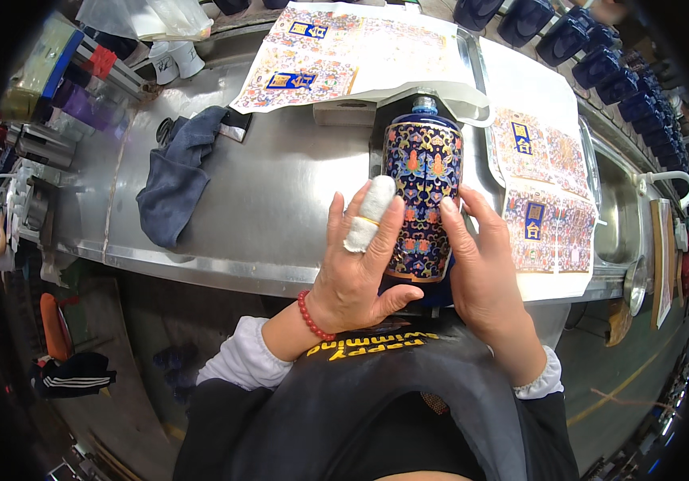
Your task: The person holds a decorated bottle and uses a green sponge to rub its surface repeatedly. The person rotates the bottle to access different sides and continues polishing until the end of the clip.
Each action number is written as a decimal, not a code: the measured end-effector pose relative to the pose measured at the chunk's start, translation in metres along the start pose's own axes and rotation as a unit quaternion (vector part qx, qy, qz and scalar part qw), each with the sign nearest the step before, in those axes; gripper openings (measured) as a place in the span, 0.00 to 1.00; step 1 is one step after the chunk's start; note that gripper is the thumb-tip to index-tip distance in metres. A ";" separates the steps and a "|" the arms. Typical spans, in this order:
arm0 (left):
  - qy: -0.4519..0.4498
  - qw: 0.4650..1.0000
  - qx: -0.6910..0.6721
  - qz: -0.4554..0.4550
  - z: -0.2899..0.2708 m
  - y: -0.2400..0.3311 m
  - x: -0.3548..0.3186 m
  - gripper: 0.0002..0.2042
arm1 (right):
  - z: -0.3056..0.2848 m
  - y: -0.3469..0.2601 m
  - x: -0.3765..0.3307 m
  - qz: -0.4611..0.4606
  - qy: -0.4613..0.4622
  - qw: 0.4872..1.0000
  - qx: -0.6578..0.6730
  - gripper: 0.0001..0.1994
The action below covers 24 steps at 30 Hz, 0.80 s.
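Both hands, left hand [356,264] and right hand [480,276], lie flat-fingered against the dark-blue floral-decal ceramic bottle [423,196] at the steel workbench [280,200] edge, apparently smoothing the decal; continued pressing likely requires even pressure.

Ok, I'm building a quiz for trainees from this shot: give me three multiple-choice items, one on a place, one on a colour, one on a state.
1. Where does the dark blue cloth lie?
A. on the steel worktop, left of the bottle
B. draped over the bottle
C. on the floor

2. What is the ground colour of the patterned bottle?
A. white
B. dark blue
C. green

3. How is the bottle held?
A. lying alone on the worktop
B. in one hand only
C. between both hands

Key: 1 A, the cloth rests on bare steel, apart from the bottle. 2 B, deep blue shows behind the flower pattern. 3 C, the left hand and the right hand each press a side.
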<state>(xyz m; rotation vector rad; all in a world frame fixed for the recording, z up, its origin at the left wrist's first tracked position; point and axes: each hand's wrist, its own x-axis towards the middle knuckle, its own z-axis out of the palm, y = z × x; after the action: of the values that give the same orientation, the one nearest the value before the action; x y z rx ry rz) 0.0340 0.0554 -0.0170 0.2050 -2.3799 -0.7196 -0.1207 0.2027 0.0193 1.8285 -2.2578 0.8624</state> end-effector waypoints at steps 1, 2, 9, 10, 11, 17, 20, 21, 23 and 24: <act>0.016 1.000 -0.018 -0.012 0.001 -0.001 0.000 0.48 | 0.001 0.002 0.000 0.005 0.008 1.000 0.002 0.34; 0.009 1.000 -0.009 -0.009 0.002 -0.001 0.001 0.49 | 0.002 0.003 0.001 0.019 0.014 1.000 0.005 0.34; -0.009 1.000 -0.005 0.005 -0.005 -0.004 0.006 0.51 | -0.004 -0.001 0.010 0.085 -0.014 0.992 0.097 0.33; -0.003 1.000 -0.018 0.005 -0.006 -0.006 0.008 0.51 | -0.007 -0.001 0.012 0.074 -0.019 0.995 0.070 0.32; -0.005 1.000 -0.010 0.004 -0.006 -0.008 0.011 0.51 | -0.010 -0.001 0.014 0.050 -0.028 0.998 0.014 0.30; -0.005 1.000 0.006 0.005 -0.001 -0.009 0.017 0.52 | -0.014 -0.004 0.021 0.044 -0.022 0.999 -0.014 0.33; -0.007 1.000 0.005 0.014 -0.003 -0.011 0.019 0.52 | -0.013 -0.001 0.023 0.020 -0.027 0.999 -0.030 0.35; -0.005 1.000 -0.016 0.006 -0.003 -0.012 0.020 0.52 | -0.014 0.001 0.024 0.005 -0.019 0.999 -0.037 0.35; 0.006 0.998 -0.055 -0.004 -0.004 -0.016 0.025 0.52 | -0.015 0.005 0.027 0.054 -0.033 0.998 0.018 0.35; -0.001 0.998 -0.060 -0.012 -0.005 -0.018 0.027 0.52 | -0.015 0.007 0.028 0.078 -0.031 0.995 0.051 0.36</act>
<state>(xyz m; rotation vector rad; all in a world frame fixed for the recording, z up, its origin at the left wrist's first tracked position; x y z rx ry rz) 0.0148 0.0297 -0.0095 0.1832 -2.3317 -0.8714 -0.1390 0.1866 0.0411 1.7608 -2.4650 0.9748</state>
